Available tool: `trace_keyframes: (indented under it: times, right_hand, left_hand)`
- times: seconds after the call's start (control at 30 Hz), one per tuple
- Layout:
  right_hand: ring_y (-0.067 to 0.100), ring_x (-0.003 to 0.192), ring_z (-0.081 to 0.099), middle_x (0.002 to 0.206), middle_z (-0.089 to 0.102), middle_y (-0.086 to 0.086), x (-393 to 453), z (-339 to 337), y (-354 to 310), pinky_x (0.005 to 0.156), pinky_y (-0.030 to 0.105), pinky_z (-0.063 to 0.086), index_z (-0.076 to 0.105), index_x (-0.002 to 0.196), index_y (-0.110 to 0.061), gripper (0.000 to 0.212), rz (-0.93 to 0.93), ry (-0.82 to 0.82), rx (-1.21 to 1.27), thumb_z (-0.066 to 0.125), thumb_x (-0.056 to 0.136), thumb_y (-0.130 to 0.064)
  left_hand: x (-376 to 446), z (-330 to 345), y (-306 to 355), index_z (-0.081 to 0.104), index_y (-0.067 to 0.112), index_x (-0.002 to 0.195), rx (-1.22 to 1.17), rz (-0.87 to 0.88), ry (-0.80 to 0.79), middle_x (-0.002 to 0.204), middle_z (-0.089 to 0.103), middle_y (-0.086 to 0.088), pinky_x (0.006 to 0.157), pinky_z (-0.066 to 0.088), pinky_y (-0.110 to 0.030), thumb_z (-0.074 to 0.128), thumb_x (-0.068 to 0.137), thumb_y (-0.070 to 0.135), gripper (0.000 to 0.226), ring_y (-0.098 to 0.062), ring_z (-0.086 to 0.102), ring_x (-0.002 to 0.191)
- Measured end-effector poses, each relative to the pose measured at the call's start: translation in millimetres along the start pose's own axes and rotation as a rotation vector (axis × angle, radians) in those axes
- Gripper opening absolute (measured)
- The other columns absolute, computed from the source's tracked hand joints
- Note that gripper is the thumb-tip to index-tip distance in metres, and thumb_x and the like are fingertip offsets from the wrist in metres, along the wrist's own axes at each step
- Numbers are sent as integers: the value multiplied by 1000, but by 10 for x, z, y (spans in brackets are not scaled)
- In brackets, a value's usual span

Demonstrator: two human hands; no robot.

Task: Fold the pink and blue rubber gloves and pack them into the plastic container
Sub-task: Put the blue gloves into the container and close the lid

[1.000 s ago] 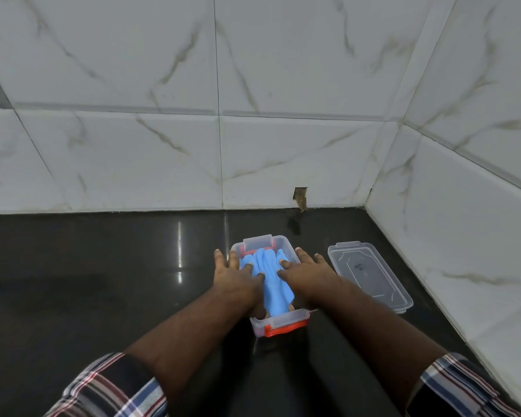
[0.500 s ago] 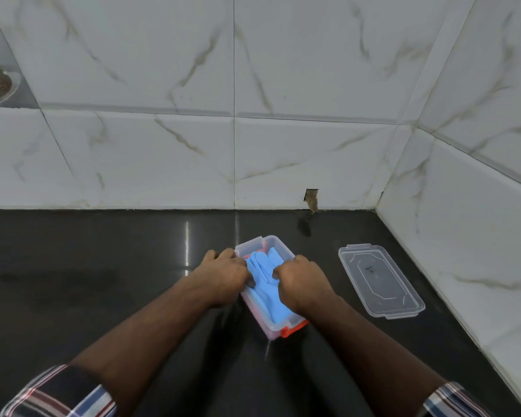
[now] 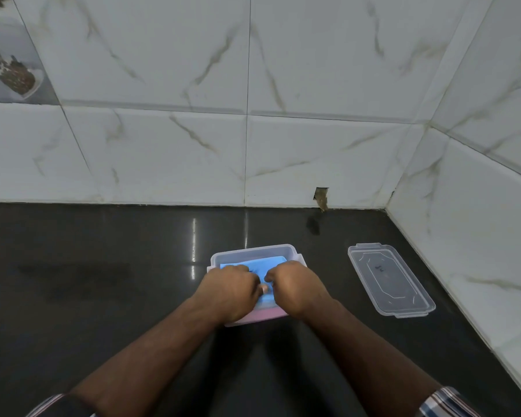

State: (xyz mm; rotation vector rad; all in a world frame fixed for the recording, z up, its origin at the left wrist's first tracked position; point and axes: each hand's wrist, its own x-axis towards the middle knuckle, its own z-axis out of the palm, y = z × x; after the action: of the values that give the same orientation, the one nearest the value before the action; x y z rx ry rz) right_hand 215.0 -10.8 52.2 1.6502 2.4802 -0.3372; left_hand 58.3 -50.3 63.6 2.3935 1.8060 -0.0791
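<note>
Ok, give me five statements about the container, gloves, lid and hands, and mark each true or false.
1. Both hands, left hand and right hand, press down inside the container. True.
2. The lid is snapped onto the container. False: it lies apart on the counter, to the container's right.
3. The blue glove lies on top in the container. True.
4. Pink shows at the container's near end. True.
5. The container stands against the back wall. False: bare counter separates them.

Counted are one plastic container (image 3: 254,253), one lid (image 3: 390,279), one blue glove (image 3: 262,263), one pink glove (image 3: 263,315) and two hands: left hand (image 3: 227,288), right hand (image 3: 298,288)
</note>
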Motion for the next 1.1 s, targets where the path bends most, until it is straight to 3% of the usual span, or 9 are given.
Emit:
trace_keyframes:
  times: [0.07,0.2,0.33,0.43,0.53,0.67,0.8,0.9,1.1]
  right_hand:
    - [21,120,56,133,61,-1,7,46,14,102,33,45,54,139,-23,47,15,-5,44,52,93,-12]
    - [23,107,63,118,68,5,-144,50,127,94,34,49,64,126,-16,37,0,219,163,52,92,-13]
    - [30,91,63,99,67,11,-299,-63,329,79,40,53,69,102,-12,25,41,394,233,48,88,-11]
    - [25,104,62,114,64,7,-387,-75,683,86,34,48,65,116,-15,26,183,336,213,52,93,-18]
    - [21,105,63,119,64,4,-509,55,1080,91,36,52,61,122,-18,29,313,371,262,52,94,-21]
    - [22,104,61,116,63,4,-617,231,1459,90,43,53,62,117,-17,30,402,288,208,57,88,-26]
    - [20,93,61,104,62,3,-613,397,1631,84,41,55,62,103,-19,25,378,201,232,57,83,-34]
    - [16,83,61,95,63,-3,-622,517,1596,77,38,56,62,92,-25,29,295,211,256,45,82,-46]
    - [15,82,64,91,69,-1,-651,464,1629,72,26,48,66,90,-19,23,193,294,469,46,87,-29]
  left_hand:
    - [30,40,19,66,24,113,16,-22,111,114,62,-2,83,45,-38,38,102,39,34,-25,60,108]
    - [135,131,174,57,25,130,1,-8,213,126,59,1,91,40,-40,43,98,33,36,-26,55,116]
    - [287,172,458,56,20,134,-45,44,241,130,61,-2,95,45,-44,49,84,54,61,-28,58,116]
    - [432,113,753,42,18,148,-35,93,234,147,50,-2,105,38,-42,56,85,48,72,-26,49,131]
    - [556,32,1112,45,17,147,-155,124,251,143,54,-5,100,41,-43,20,87,42,70,-29,53,126]
    - [742,115,1505,43,15,149,-295,155,175,143,52,-7,105,44,-41,44,97,20,52,-29,54,125]
    - [862,198,1719,39,16,151,-454,76,89,151,44,-8,112,39,-38,47,100,20,52,-28,48,134]
    - [939,256,1762,42,15,149,-575,-31,47,152,43,-10,114,36,-37,48,100,21,49,-27,47,136]
    - [1065,338,1800,39,22,150,-764,-286,-27,154,37,-12,116,34,-46,48,99,39,55,-35,43,138]
